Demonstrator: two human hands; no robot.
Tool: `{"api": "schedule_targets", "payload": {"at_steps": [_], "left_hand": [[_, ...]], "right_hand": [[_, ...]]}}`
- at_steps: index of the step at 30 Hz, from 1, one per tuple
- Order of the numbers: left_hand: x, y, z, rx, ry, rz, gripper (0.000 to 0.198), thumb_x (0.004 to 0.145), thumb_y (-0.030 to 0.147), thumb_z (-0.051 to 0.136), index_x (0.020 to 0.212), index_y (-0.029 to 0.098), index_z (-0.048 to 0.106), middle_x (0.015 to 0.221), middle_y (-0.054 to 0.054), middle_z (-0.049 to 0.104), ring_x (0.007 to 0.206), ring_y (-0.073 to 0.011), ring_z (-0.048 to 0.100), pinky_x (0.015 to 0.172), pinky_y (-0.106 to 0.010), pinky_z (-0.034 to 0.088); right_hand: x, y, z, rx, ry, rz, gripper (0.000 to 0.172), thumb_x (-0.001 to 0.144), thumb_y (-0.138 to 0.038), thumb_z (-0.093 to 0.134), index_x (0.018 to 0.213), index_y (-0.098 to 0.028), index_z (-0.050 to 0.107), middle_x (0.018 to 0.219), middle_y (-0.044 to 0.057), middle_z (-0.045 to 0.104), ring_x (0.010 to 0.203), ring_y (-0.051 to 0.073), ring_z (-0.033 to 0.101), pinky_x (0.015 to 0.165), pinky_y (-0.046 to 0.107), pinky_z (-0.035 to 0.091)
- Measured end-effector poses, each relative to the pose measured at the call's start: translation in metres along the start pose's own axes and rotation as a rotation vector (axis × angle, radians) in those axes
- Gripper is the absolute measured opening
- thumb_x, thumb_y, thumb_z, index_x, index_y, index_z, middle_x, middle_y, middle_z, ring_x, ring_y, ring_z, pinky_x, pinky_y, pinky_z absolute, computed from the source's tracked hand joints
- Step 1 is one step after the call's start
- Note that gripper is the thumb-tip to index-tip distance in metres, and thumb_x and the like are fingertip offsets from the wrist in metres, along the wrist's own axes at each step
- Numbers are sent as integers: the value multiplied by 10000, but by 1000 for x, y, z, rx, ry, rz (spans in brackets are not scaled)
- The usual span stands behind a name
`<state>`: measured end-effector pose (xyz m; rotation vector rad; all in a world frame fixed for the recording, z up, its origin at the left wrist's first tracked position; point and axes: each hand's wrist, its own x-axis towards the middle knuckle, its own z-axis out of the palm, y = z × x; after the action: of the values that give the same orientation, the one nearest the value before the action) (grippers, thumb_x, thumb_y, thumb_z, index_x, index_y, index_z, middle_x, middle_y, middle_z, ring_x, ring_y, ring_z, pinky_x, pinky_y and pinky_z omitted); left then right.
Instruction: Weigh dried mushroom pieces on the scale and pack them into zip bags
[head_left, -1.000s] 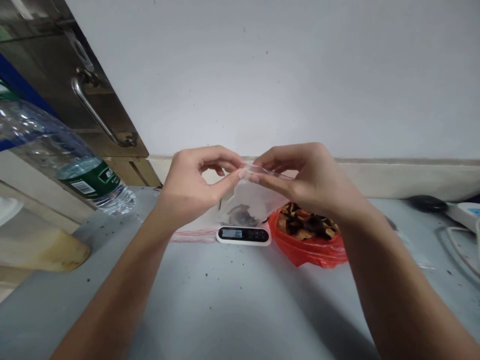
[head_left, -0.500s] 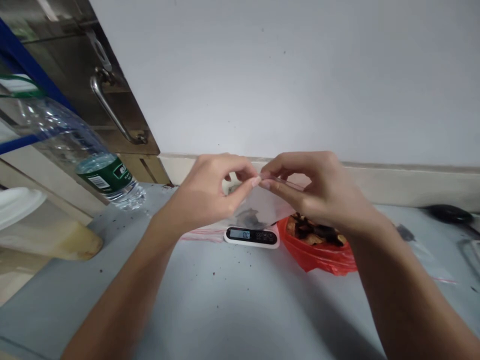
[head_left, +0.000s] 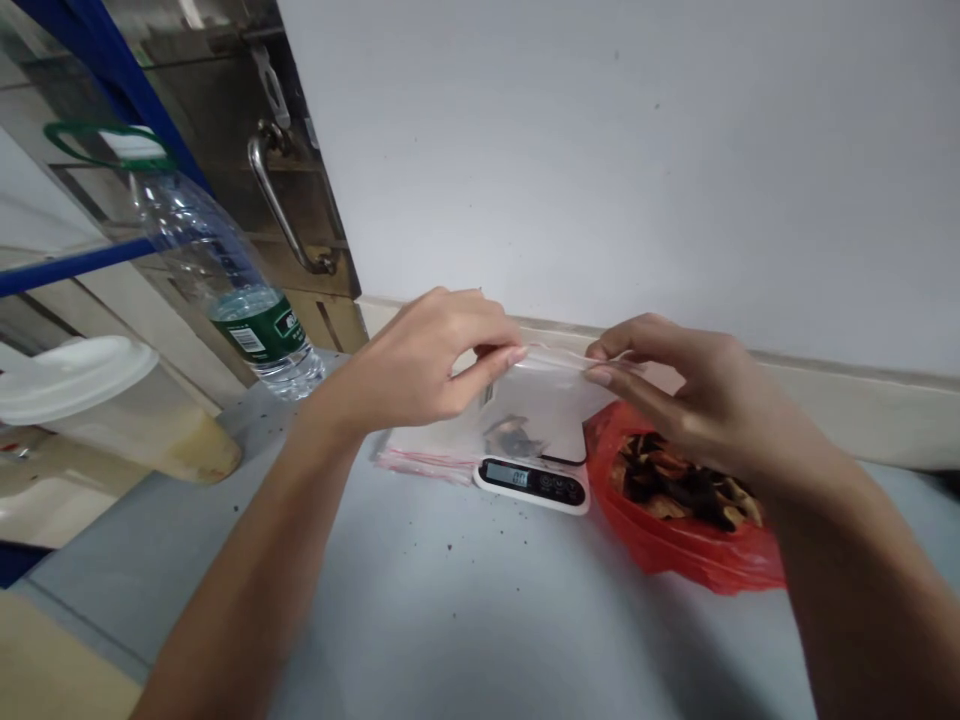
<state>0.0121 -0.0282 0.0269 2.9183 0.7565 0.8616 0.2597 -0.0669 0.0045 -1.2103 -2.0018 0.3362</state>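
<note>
A clear zip bag (head_left: 551, 395) hangs upright between my hands, with a few dark dried pieces (head_left: 512, 437) at its bottom. My left hand (head_left: 442, 355) pinches the top edge at the left corner. Toward the right end of that edge, my right hand (head_left: 667, 375) is closed on it with thumb and fingers. Just below and in front of the bag is a white digital scale (head_left: 532, 484) with a black panel and a lit display. Right of the scale, a red plastic bag (head_left: 675, 545) stands open, holding dark and brown dried pieces (head_left: 675, 480).
Flat zip bags (head_left: 424, 462) lie left of the scale. A large water bottle (head_left: 255, 320) and a lidded plastic container (head_left: 127, 410) stand on the left. The grey tabletop (head_left: 420, 620) carries dark crumbs. A white wall (head_left: 562, 180) rises behind.
My hands have moved apart along the bag's top edge; the right one slid to the right. The view has shifted a little to the left.
</note>
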Motion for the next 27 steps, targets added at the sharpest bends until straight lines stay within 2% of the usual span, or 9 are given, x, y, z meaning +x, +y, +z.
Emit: {"api": "schedule_targets", "payload": {"at_steps": [3,7,11,14,17,19,22,25,27], "left_hand": [[-3,-5,-5,14,-5,-10,288,1012,279,487,785,220,653,754,-10,692,722,-181,611,777,-323,465],[-4,-6,-7,35,-24,-55,315,1009,320,475,761,230,647,755,-16,695,723,-190,610,779,-329,469],[-2,-6,-7,21,-50,-94,303,993,334,470,759,241,639,749,-16,680,734,-198,615,798,-327,461],[-4,-6,-15,8,-9,-123,274,972,341,493,763,239,638,769,-17,690,733,-200,617,762,-322,445],[-9,-7,-28,87,125,-211,273,984,357,511,782,228,643,787,-16,702,727,-187,599,713,-311,412],[-11,-6,-34,112,99,-260,261,998,317,505,810,229,664,791,-6,715,729,-176,602,696,-300,406],[-8,-3,-30,27,118,-188,214,983,339,570,862,247,720,856,-2,767,761,-186,642,732,-305,460],[-1,0,-17,-68,171,-172,187,965,316,593,872,260,746,873,1,791,768,-196,683,738,-307,499],[2,2,-11,-96,175,-198,181,949,301,606,851,258,751,839,4,787,751,-196,694,726,-299,504]], "right_hand": [[1,8,-3,-19,1,-2,270,894,-511,627,794,-264,670,819,74,700,752,247,636,671,401,541],[0,18,-8,-10,20,19,338,849,-606,676,782,-275,666,805,79,694,745,260,652,541,354,495],[-1,25,-12,-11,47,40,330,834,-596,704,764,-275,677,782,68,698,698,235,649,492,323,466],[-4,31,-20,-70,85,67,320,821,-578,713,728,-273,679,754,57,705,642,222,631,512,343,481],[-9,35,-32,-118,200,150,341,797,-592,707,692,-271,662,707,49,699,617,226,631,580,395,527],[-12,33,-37,-84,238,191,328,794,-568,713,683,-265,656,690,41,694,638,225,648,658,421,569],[-14,24,-35,73,131,173,284,783,-522,762,774,-243,710,801,55,750,729,225,696,724,410,611],[-12,14,-23,222,-28,152,341,757,-495,816,943,-216,754,981,87,793,807,232,732,740,394,634],[-11,11,-16,246,-17,135,303,785,-477,805,915,-208,756,959,86,799,810,228,737,744,386,632]]}}
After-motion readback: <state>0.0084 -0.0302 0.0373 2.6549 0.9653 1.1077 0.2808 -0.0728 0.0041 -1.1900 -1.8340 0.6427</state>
